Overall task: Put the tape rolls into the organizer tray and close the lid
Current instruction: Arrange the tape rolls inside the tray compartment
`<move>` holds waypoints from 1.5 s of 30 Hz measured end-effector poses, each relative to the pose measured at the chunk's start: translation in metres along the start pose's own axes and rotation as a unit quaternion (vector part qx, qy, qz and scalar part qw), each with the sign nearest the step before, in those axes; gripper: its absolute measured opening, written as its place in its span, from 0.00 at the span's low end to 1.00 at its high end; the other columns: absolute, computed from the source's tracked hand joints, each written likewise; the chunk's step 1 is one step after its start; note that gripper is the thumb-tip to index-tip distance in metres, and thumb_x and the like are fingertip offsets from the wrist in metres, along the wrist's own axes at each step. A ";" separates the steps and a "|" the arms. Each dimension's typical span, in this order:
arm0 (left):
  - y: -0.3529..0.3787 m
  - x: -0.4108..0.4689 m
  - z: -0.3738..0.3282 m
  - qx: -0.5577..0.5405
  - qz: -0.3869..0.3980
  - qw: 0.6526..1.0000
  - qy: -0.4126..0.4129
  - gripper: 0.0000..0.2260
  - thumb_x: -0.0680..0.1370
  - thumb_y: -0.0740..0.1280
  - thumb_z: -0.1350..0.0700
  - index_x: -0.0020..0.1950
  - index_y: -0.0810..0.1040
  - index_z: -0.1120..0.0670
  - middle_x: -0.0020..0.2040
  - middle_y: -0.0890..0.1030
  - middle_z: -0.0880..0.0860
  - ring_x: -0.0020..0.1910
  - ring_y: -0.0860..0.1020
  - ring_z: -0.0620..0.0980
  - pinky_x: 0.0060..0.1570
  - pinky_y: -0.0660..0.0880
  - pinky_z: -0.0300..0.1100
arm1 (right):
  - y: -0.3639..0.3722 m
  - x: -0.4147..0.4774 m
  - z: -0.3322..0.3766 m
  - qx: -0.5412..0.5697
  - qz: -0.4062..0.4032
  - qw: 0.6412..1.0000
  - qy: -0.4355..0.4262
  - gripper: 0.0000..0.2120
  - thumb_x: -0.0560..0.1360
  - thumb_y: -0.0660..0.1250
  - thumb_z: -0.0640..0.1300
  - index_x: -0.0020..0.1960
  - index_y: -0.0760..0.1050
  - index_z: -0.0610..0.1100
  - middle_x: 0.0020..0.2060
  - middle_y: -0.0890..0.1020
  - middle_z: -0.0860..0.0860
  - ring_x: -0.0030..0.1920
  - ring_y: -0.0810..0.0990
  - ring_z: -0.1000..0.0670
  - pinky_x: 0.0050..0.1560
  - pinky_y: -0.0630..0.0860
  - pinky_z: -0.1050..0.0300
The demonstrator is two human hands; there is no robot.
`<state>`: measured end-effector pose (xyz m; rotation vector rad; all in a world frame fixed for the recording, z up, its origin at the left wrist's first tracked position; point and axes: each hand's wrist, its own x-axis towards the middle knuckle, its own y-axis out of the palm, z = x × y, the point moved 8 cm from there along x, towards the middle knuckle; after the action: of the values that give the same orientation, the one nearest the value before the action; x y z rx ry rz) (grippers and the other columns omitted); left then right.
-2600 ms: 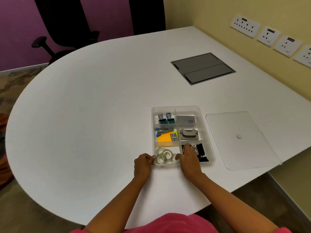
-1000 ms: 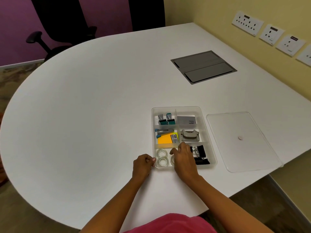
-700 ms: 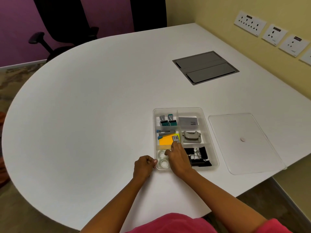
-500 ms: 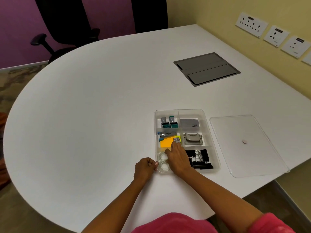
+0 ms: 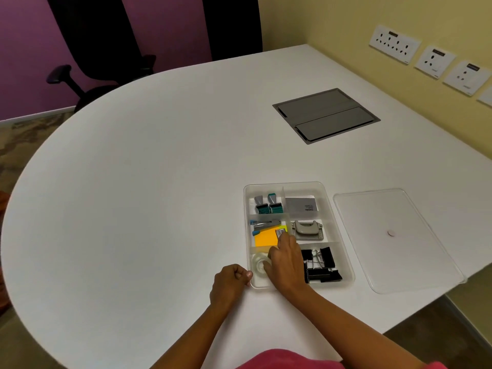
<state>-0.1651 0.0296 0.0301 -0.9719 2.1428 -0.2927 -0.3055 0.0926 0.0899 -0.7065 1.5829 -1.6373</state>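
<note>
The clear organizer tray (image 5: 336, 209) lies on the white table, lid off. Its near-left compartment holds clear tape rolls (image 5: 258, 263); one shows, the others are hidden under my right hand (image 5: 286, 262). That hand lies flat over the compartment with fingers spread, the index finger reaching to the orange sticky notes (image 5: 265, 239) and the thumb touching the visible roll. My left hand (image 5: 230, 282) is a closed fist pressed against the tray's near-left corner. The clear lid (image 5: 394, 241) lies flat on the table just right of the tray.
Other compartments hold stamps (image 5: 267, 205), a grey card box (image 5: 302, 205), a stapler (image 5: 265, 224), a hole punch (image 5: 307, 230) and black binder clips (image 5: 320, 266). A grey cable hatch (image 5: 326, 115) is set in the table beyond. The table edge runs close by the lid's near side.
My right hand slid left from the tray's middle divider to cover the tape compartment. The tape rolls went from leaning to lying lower. My left fist stayed at the corner.
</note>
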 end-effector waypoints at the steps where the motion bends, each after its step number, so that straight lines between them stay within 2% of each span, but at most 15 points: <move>1: 0.000 0.000 0.000 0.001 0.002 1.000 0.001 0.08 0.76 0.68 0.49 0.39 0.78 0.50 0.40 0.83 0.50 0.45 0.80 0.51 0.52 0.76 0.47 | -0.001 0.001 -0.001 0.007 0.000 1.000 0.014 0.13 0.58 0.81 0.46 0.32 0.81 0.38 0.50 0.82 0.37 0.50 0.80 0.38 0.46 0.79 0.51; 8: -0.001 0.000 0.000 0.006 0.006 1.000 -0.012 0.08 0.75 0.68 0.47 0.37 0.77 0.47 0.40 0.82 0.49 0.46 0.81 0.51 0.53 0.76 0.48 | 0.002 0.014 0.004 0.021 0.000 0.999 0.036 0.11 0.71 0.71 0.45 0.39 0.81 0.36 0.56 0.76 0.38 0.58 0.73 0.39 0.56 0.72 0.49; 12: -0.001 0.000 0.001 0.005 0.005 1.000 -0.015 0.10 0.75 0.68 0.47 0.35 0.76 0.45 0.40 0.82 0.48 0.46 0.81 0.51 0.54 0.77 0.49 | -0.005 0.009 0.006 -0.002 -0.017 0.999 0.030 0.08 0.61 0.78 0.37 0.34 0.80 0.37 0.46 0.82 0.38 0.48 0.81 0.39 0.46 0.79 0.52; 15: -0.001 0.000 0.001 0.004 0.005 1.000 -0.014 0.08 0.75 0.68 0.47 0.37 0.77 0.46 0.40 0.82 0.48 0.46 0.81 0.51 0.54 0.77 0.49 | -0.003 0.004 0.012 -0.003 -0.038 0.998 -0.039 0.12 0.57 0.78 0.31 0.36 0.79 0.39 0.42 0.82 0.40 0.45 0.82 0.40 0.39 0.79 0.54; 18: -0.001 0.000 0.000 0.012 0.005 1.000 -0.012 0.07 0.75 0.68 0.47 0.40 0.77 0.48 0.41 0.82 0.49 0.46 0.81 0.51 0.54 0.77 0.49 | 0.002 0.003 0.012 -0.008 -0.027 0.996 -0.083 0.11 0.57 0.81 0.34 0.34 0.80 0.41 0.40 0.80 0.43 0.42 0.80 0.43 0.33 0.76 0.54; 25: -0.002 -0.002 -0.001 0.007 0.004 1.000 -0.016 0.09 0.75 0.68 0.47 0.35 0.76 0.45 0.37 0.80 0.46 0.45 0.80 0.50 0.54 0.77 0.49 | 0.012 0.004 0.016 -0.040 0.000 0.993 -0.114 0.12 0.53 0.82 0.40 0.27 0.79 0.46 0.39 0.79 0.47 0.38 0.78 0.46 0.31 0.72 0.56; 29: -0.002 -0.002 0.000 0.010 0.001 1.000 -0.017 0.09 0.75 0.68 0.47 0.35 0.75 0.45 0.36 0.80 0.45 0.44 0.79 0.49 0.54 0.76 0.49 | 0.017 -0.004 0.013 -0.045 0.005 0.992 -0.114 0.14 0.50 0.83 0.40 0.25 0.77 0.44 0.39 0.80 0.47 0.38 0.78 0.45 0.31 0.72 0.57; 33: -0.002 -0.001 0.000 0.016 0.003 1.000 -0.013 0.07 0.75 0.67 0.47 0.40 0.78 0.48 0.40 0.82 0.48 0.46 0.80 0.50 0.54 0.76 0.49 | 0.019 -0.015 0.008 -0.034 -0.002 0.992 -0.121 0.18 0.47 0.83 0.39 0.22 0.72 0.42 0.38 0.79 0.47 0.39 0.73 0.47 0.29 0.72 0.57; 36: -0.003 -0.001 -0.001 0.020 -0.001 1.000 -0.014 0.08 0.75 0.67 0.46 0.42 0.79 0.49 0.41 0.83 0.49 0.47 0.81 0.51 0.53 0.76 0.47 | 0.017 -0.017 0.002 -0.024 -0.003 0.993 -0.112 0.20 0.46 0.84 0.42 0.22 0.72 0.42 0.38 0.79 0.48 0.38 0.75 0.47 0.29 0.74 0.59; 38: -0.003 -0.002 0.000 0.022 -0.003 1.000 -0.014 0.08 0.76 0.67 0.46 0.42 0.79 0.49 0.41 0.82 0.48 0.47 0.81 0.51 0.52 0.75 0.47 | 0.017 -0.018 0.002 -0.028 0.000 0.993 -0.111 0.16 0.48 0.84 0.42 0.23 0.77 0.43 0.39 0.80 0.47 0.37 0.78 0.47 0.29 0.76 0.58; 41: -0.003 -0.002 0.000 0.022 -0.004 1.000 -0.013 0.08 0.76 0.67 0.46 0.43 0.79 0.50 0.40 0.81 0.48 0.47 0.81 0.51 0.52 0.75 0.47 | 0.019 -0.017 0.003 0.012 0.025 0.994 -0.110 0.06 0.63 0.77 0.39 0.35 0.80 0.41 0.47 0.77 0.44 0.46 0.76 0.44 0.39 0.76 0.53; 42: -0.003 -0.002 0.000 0.022 -0.004 1.000 -0.014 0.09 0.76 0.67 0.46 0.44 0.79 0.50 0.40 0.81 0.48 0.47 0.81 0.51 0.52 0.75 0.47 | 0.016 -0.017 0.002 0.034 0.021 0.993 -0.107 0.04 0.65 0.75 0.36 0.38 0.80 0.40 0.47 0.77 0.44 0.46 0.76 0.44 0.39 0.76 0.52; 44: -0.003 -0.003 0.000 0.023 -0.006 1.000 -0.016 0.09 0.76 0.67 0.46 0.45 0.80 0.51 0.42 0.82 0.49 0.48 0.81 0.51 0.53 0.76 0.47 | 0.011 -0.016 0.001 0.071 0.017 0.991 -0.112 0.09 0.62 0.75 0.31 0.41 0.81 0.39 0.44 0.78 0.43 0.42 0.78 0.42 0.32 0.76 0.52; 45: -0.003 -0.003 0.000 0.024 -0.006 1.000 -0.017 0.10 0.76 0.67 0.46 0.46 0.80 0.52 0.44 0.83 0.51 0.48 0.81 0.52 0.53 0.76 0.48 | 0.009 -0.015 0.003 0.079 0.027 0.989 -0.126 0.12 0.63 0.73 0.29 0.44 0.81 0.39 0.45 0.78 0.42 0.44 0.79 0.41 0.33 0.74 0.54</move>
<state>-0.1627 0.0296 0.0331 -0.9562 2.0915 -0.3294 -0.2936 0.1037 0.0829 -0.7472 1.2692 -1.5476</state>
